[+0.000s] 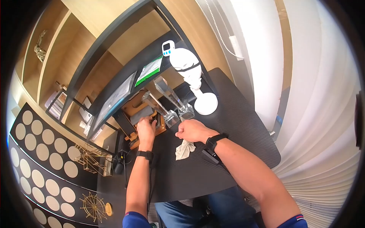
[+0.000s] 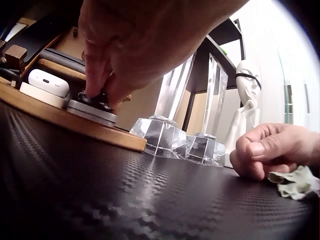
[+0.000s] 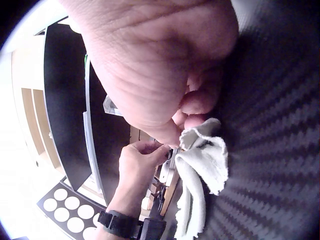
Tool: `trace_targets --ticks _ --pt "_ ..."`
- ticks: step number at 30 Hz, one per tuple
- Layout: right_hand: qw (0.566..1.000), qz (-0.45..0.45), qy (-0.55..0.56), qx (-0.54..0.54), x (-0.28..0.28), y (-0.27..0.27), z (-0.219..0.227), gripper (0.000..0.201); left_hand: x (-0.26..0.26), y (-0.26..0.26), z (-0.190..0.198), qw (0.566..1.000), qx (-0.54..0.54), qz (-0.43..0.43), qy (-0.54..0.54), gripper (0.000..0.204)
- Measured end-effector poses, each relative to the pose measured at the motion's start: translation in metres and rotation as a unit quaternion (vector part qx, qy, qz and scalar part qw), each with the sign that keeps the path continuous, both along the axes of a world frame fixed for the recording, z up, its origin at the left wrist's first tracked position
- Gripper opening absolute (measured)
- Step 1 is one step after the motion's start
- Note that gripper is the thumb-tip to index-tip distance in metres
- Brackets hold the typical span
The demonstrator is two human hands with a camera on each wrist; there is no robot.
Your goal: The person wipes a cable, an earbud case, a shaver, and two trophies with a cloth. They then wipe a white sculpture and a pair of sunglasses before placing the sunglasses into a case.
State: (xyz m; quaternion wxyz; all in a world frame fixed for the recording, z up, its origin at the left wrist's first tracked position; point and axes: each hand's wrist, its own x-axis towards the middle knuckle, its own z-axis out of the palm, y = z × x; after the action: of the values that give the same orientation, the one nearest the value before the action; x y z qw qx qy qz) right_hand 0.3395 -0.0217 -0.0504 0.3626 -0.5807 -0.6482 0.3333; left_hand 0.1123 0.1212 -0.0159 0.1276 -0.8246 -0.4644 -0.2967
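Observation:
My left hand point(image 1: 146, 131) reaches into a wooden desk organizer point(image 2: 127, 141), fingertips pointing down. Its thumb and fingers pinch a small dark object point(image 2: 102, 101) just over a grey rounded slab point(image 2: 91, 114); what the object is I cannot tell, as the fingers cover most of it. Beside the slab lies a white earbud case point(image 2: 49, 83). Over the desk to the right, my right hand point(image 1: 195, 131) is curled, holding a crumpled off-white cloth point(image 3: 202, 160) at its fingertips. The cloth hangs down onto the black desk top.
Two clear crystal trophies point(image 1: 172, 118) stand behind the hands, close to the organizer. A white device on a round base point(image 1: 206, 104) is to their right. A black shelf point(image 1: 131, 81) rises behind, bearing a green-edged sheet point(image 1: 149, 71). A gold wheel model point(image 1: 94, 207) sits far left.

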Motion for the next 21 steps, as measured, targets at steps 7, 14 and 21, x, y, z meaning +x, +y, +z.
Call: trace_targets --ticks 7,14,21 --pt "1.0 -0.001 -0.011 0.007 0.002 -0.001 0.001 0.032 -0.034 -0.014 0.015 0.996 0.019 -0.003 -0.091 0.027" --pt "1.0 0.003 -0.001 0.014 0.001 0.004 -0.003 0.032 -0.097 -0.034 0.016 0.998 -0.02 0.012 -0.054 0.035" --pt "1.0 0.012 0.024 0.0 0.004 0.003 -0.003 0.037 -0.094 -0.038 0.003 0.989 -0.132 -0.025 -0.069 0.05"
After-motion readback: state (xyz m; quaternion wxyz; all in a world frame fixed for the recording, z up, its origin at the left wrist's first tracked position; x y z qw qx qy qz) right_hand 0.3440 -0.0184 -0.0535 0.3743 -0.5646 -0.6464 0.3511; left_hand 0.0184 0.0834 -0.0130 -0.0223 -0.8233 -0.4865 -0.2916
